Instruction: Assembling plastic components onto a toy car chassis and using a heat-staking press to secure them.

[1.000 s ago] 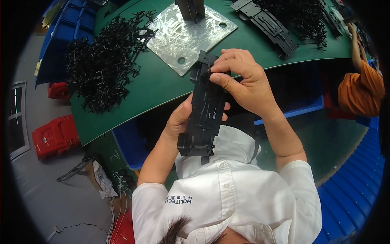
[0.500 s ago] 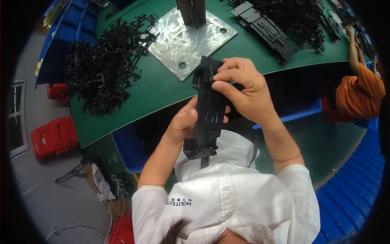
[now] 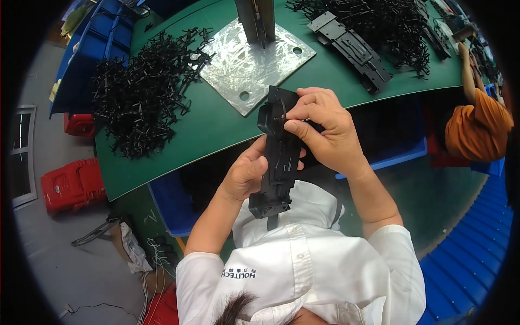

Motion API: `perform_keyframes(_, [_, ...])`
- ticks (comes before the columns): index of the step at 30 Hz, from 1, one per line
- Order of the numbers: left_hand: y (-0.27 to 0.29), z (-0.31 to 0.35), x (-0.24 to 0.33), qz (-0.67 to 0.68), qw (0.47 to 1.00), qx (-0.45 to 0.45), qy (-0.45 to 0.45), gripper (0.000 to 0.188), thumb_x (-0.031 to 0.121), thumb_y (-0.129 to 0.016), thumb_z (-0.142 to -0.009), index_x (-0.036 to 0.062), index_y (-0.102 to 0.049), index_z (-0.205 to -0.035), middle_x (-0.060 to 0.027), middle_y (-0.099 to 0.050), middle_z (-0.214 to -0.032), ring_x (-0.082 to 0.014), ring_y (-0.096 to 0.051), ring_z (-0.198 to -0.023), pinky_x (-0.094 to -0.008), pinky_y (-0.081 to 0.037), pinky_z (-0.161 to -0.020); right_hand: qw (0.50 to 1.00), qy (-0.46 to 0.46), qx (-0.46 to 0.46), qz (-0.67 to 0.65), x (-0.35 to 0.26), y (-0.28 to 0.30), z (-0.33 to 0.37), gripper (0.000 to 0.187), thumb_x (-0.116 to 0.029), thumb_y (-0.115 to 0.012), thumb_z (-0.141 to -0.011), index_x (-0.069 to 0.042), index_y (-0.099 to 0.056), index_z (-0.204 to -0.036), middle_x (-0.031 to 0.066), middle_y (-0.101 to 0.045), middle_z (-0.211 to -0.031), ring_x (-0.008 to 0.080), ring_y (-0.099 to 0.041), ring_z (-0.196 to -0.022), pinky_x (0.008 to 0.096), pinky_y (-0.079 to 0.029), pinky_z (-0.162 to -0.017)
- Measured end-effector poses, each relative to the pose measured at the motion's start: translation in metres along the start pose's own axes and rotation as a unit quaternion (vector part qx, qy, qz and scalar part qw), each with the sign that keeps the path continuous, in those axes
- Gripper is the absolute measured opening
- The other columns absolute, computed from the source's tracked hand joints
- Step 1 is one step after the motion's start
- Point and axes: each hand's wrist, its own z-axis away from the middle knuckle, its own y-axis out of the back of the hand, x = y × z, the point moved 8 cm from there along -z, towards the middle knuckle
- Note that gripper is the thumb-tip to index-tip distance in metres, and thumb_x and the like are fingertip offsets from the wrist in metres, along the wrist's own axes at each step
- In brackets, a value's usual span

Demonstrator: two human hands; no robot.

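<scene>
A long black plastic housing (image 3: 280, 157) is held upright-slanted in front of my body, just off the table's near edge. My left hand (image 3: 247, 170) wraps its lower middle, the thumb on the near side and fingertips showing past the right edge. At the upper end, the thumb and fingers of my right hand (image 3: 324, 122) are pinched at the housing's right edge. Whatever small part may sit between those fingertips is hidden. A large heap of small black plastic clips (image 3: 141, 97) lies on the green table (image 3: 216, 127) to the left.
A metal plate (image 3: 249, 70) with an upright post (image 3: 255, 21) stands at the table's middle. Another black housing (image 3: 352, 51) lies right of it, near a second black heap (image 3: 384, 27). Red stools (image 3: 73, 185) stand at left; a person in orange (image 3: 476, 130) is at right.
The housing and both hands appear slightly lower in the picture, as does the table. My left hand keeps its grip and my right fingers stay pinched at the upper end.
</scene>
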Motion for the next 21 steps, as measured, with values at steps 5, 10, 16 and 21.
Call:
perform_keyframes(5, [-0.002,0.002,0.0,0.001,1.0,-0.005,-0.005,0.072,0.032,-0.067,-0.08,0.0051,-0.031,-0.137,-0.0207,-0.049,-0.122,-0.029,-0.055,-0.108,-0.0379,-0.044,-0.093,1.0,0.012,-0.011,0.002,0.0,-0.001,0.001,0.014,-0.009,-0.071,-0.071,-0.003,-0.064,-0.081,0.008,-0.058,-0.079,0.03,-0.054,-0.097,0.0356,-0.045,-0.08])
perform_keyframes(10, [-0.001,0.001,0.004,-0.025,0.999,-0.006,-0.03,0.07,0.028,-0.067,-0.08,0.0022,-0.032,-0.136,-0.0193,-0.049,-0.122,-0.0285,-0.052,-0.111,-0.0407,-0.04,-0.098,0.999,-0.013,0.04,0.016,-0.002,0.004,0.003,0.023,-0.011,-0.075,-0.068,-0.003,-0.063,-0.086,0.0087,-0.06,-0.083,0.0273,-0.055,-0.093,0.0344,-0.046,-0.076])
perform_keyframes(16, [0.001,0.002,0.009,-0.046,0.998,-0.007,-0.045,0.072,0.026,-0.069,-0.079,0.0013,-0.033,-0.136,-0.0184,-0.05,-0.123,-0.0284,-0.052,-0.112,-0.0414,-0.039,-0.099,0.993,-0.074,0.091,-0.018,0.003,0.005,0.009,0.035,-0.016,-0.079,-0.065,-0.001,-0.061,-0.091,0.0089,-0.06,-0.087,0.0209,-0.058,-0.079,0.0289,-0.049,-0.065])
perform_keyframes(21, [0.002,0.003,0.01,-0.062,0.996,-0.004,-0.06,0.074,0.026,-0.071,-0.076,0.0012,-0.033,-0.135,-0.0175,-0.05,-0.124,-0.0291,-0.054,-0.11,-0.0413,-0.041,-0.098,0.983,-0.109,0.113,-0.094,0.017,-0.002,0.017,0.038,-0.018,-0.079,-0.068,0.001,-0.06,-0.095,0.009,-0.06,-0.086,0.0158,-0.06,-0.074,0.0251,-0.051,-0.064])
